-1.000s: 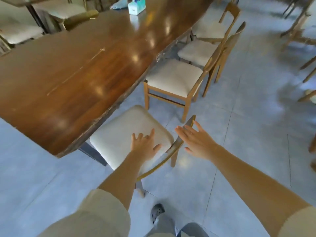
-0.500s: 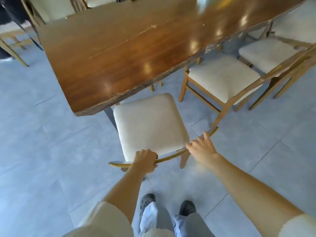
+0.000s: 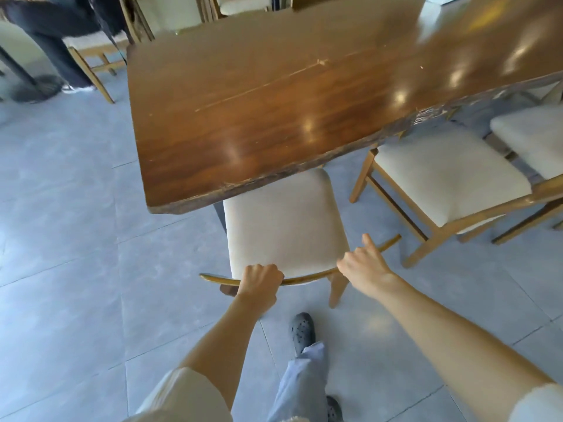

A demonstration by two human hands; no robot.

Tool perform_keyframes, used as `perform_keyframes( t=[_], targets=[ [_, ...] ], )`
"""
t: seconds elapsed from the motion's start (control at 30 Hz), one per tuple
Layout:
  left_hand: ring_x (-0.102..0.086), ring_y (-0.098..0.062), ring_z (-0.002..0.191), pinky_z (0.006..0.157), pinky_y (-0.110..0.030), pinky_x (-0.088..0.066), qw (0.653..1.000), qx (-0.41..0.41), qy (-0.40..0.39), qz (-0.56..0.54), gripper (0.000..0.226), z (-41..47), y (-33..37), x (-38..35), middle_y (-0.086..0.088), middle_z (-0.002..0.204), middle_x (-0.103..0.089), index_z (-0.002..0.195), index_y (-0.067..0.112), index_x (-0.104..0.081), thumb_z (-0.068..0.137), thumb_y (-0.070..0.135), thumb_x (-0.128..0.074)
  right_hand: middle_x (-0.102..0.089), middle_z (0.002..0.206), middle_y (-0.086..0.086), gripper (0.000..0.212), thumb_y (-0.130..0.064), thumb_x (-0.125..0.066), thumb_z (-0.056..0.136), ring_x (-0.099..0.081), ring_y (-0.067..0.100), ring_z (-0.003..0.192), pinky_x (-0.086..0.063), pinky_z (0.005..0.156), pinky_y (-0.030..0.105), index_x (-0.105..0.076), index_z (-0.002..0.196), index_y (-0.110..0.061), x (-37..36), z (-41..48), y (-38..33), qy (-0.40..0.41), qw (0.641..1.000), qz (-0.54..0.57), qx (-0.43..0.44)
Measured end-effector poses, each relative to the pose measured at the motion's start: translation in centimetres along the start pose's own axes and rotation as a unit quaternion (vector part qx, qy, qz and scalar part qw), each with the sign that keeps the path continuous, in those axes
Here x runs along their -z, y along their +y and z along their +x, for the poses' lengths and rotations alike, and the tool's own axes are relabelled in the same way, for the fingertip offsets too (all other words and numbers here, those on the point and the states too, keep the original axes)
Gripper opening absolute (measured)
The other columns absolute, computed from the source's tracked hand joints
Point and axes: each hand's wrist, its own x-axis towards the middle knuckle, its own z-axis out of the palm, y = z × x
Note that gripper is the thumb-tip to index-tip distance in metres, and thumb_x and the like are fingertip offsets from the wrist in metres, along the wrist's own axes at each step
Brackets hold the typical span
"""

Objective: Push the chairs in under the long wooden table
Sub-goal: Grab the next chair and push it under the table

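Head cam, looking down: the long wooden counter (image 3: 289, 111) fills the upper middle of the frame, glossy dark brown with a pale scratch running across the top. The nearest chair (image 3: 283, 226) sits at center, its cream cushion partly tucked under the counter's rough near edge, with the front strip of the seat hidden beneath it. The curved wooden backrest rail (image 3: 307, 280) arcs across the lower edge of the seat, closest to the camera. The left hand (image 3: 259, 280) is wrapped around that rail toward its left end, fingers curled shut over the wood. The right hand (image 3: 362, 264) rests on the rail further right, most fingers curled over it while one finger sticks out straight along the rail. Over on the right side of the frame a second chair (image 3: 447, 184) stands just beside the first, its seat only slightly under the counter edge, and a third chair (image 3: 533, 138) shows at the far right edge. Grey tiled floor (image 3: 76, 239) everywhere, a grey clog (image 3: 301, 330) at bottom center, and someone else's dark-trousered legs (image 3: 54, 47) in the upper left corner.
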Motion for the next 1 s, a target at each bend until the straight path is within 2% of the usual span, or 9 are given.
perform_keyframes(
  t=[0.2,0.3,0.5,0.6,0.7,0.77,0.83,0.9,1.0],
  targets=[
    [-0.051,-0.024,0.1,0.075,-0.031,-0.044,1.0,0.001,0.006,-0.011,0.028,6.8,-2.2,2.4,-0.004,0.112,-0.054,0.111,0.011,-0.063,0.086,0.022,-0.067,-0.069,0.085,0.004,0.024,0.006,-0.051,0.084,-0.065,0.027,0.084,-0.026,0.103,0.047,-0.058,0.083,-0.017,1.6,6.5,5.1,-0.001,0.999,-0.01,0.032],
    [-0.052,-0.024,0.1,0.079,-0.032,-0.046,1.0,0.0,0.001,-0.006,0.03,9.5,-3.4,3.6,-0.005,0.112,-0.055,0.114,0.012,-0.062,0.087,0.023,-0.066,-0.065,0.078,0.004,0.022,0.004,-0.051,0.086,-0.065,0.027,0.082,-0.028,0.101,0.046,-0.05,0.079,-0.016,2.4,9.0,7.1,0.004,0.999,-0.011,0.051],
    [-0.054,-0.024,0.097,0.073,-0.031,-0.043,1.0,0.019,0.008,-0.012,0.034,14.0,-6.3,5.9,-0.005,0.109,-0.056,0.112,0.013,-0.059,0.083,0.026,-0.071,-0.069,0.088,0.006,0.015,-0.001,-0.052,0.091,-0.065,0.027,0.087,-0.02,0.111,0.046,-0.062,0.09,-0.012,4.8,14.1,10.4,0.007,0.997,-0.033,0.074],
    [-0.055,-0.024,0.095,0.071,-0.03,-0.042,0.999,0.041,0.007,-0.024,0.039,15.9,-7.0,6.7,-0.005,0.107,-0.057,0.117,0.013,-0.053,0.083,0.019,-0.07,-0.063,0.074,0.005,0.018,0.002,-0.05,0.09,-0.065,0.027,0.083,-0.02,0.11,0.045,-0.054,0.082,-0.014,5.5,16.1,11.9,0.014,0.994,-0.053,0.095],
    [-0.056,-0.025,0.095,0.068,-0.031,-0.04,0.998,0.045,0.0,-0.039,0.041,17.4,-6.8,7.1,-0.006,0.108,-0.055,0.119,0.013,-0.049,0.083,0.015,-0.07,-0.042,0.057,0.001,0.022,0.007,-0.048,0.085,-0.064,0.026,0.078,-0.019,0.11,0.046,-0.05,0.076,-0.013,5.6,17.7,13.4,0.008,0.989,-0.078,0.126],
    [-0.055,-0.025,0.094,0.066,-0.031,-0.039,0.998,0.045,0.003,-0.047,0.041,18.3,-6.4,7.1,-0.007,0.108,-0.055,0.12,0.013,-0.049,0.083,0.01,-0.067,-0.054,0.064,0.003,0.019,0.005,-0.051,0.084,-0.061,0.027,0.082,-0.02,0.109,0.047,-0.054,0.077,-0.012,5.3,18.7,14.4,0.009,0.985,-0.095,0.144],
    [-0.055,-0.026,0.092,0.064,-0.031,-0.037,0.998,0.038,0.003,-0.052,0.04,19.2,-5.9,7.2,-0.007,0.108,-0.055,0.12,0.013,-0.049,0.083,0.006,-0.065,-0.065,0.085,0.008,0.01,-0.003,-0.056,0.086,-0.055,0.029,0.093,-0.026,0.105,0.046,-0.061,0.091,-0.01,4.8,19.4,15.6,0.016,0.981,-0.112,0.157],
    [-0.055,-0.026,0.092,0.062,-0.032,-0.036,0.998,0.033,0.007,-0.058,0.042,20.0,-5.7,7.6,-0.007,0.107,-0.055,0.119,0.013,-0.049,0.081,0.006,-0.066,-0.063,0.1,0.01,0.018,-0.011,-0.06,0.087,-0.051,0.029,0.101,-0.03,0.1,0.045,-0.061,0.104,-0.007,4.6,20.1,16.7,0.021,0.979,-0.131,0.154],
    [-0.054,-0.027,0.091,0.061,-0.032,-0.036,0.997,0.039,0.014,-0.066,0.042,21.2,-5.4,8.0,-0.006,0.105,-0.054,0.119,0.014,-0.049,0.081,0.003,-0.064,-0.062,0.102,0.011,0.022,-0.014,-0.062,0.087,-0.05,0.028,0.101,-0.031,0.098,0.044,-0.062,0.108,-0.006,4.3,21.2,18.0,0.03,0.98,-0.127,0.153]
  ],
)
